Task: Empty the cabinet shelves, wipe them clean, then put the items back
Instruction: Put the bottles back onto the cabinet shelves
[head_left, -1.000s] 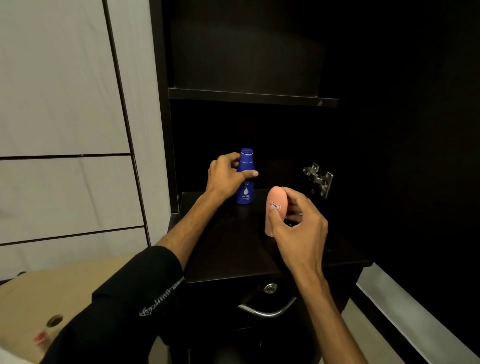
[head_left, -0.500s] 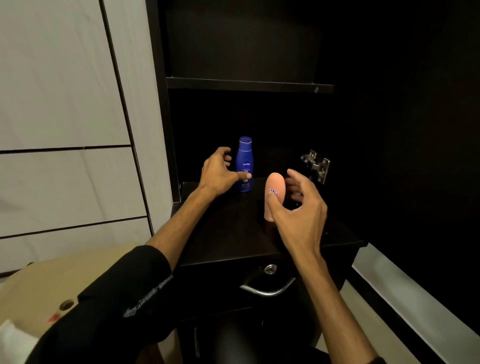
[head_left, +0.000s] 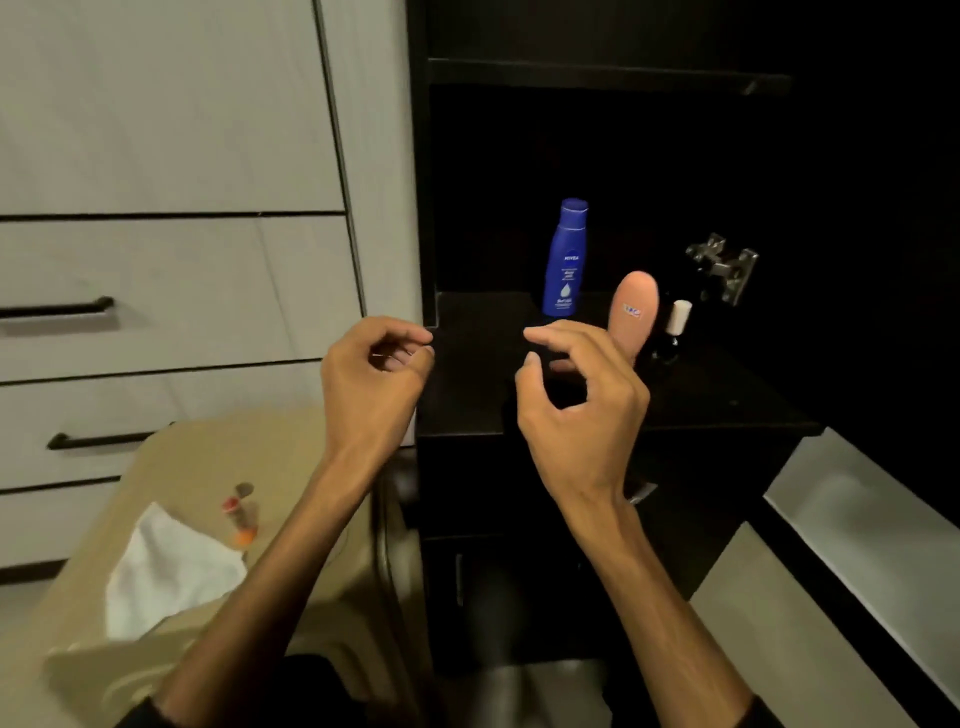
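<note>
Both hands empty, left hand (head_left: 375, 375) loosely curled, right hand (head_left: 576, 400) relaxed; tall blue plastic lotion bottle (head_left: 565, 260) upright, far on dark cabinet shelf (head_left: 478, 384), looks light, slick, tippy: grip mid-body.

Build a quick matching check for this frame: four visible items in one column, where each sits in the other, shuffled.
Items:
1. blue lotion bottle
2. pink bottle
3. white cloth
4. metal hinge

Places:
A. on the beige surface, lower left
B. on the cabinet's right inner wall
C. upright at the back of the dark shelf
D. on the shelf just beyond the right hand

Pairs: 1-C, 2-D, 3-A, 4-B
</note>
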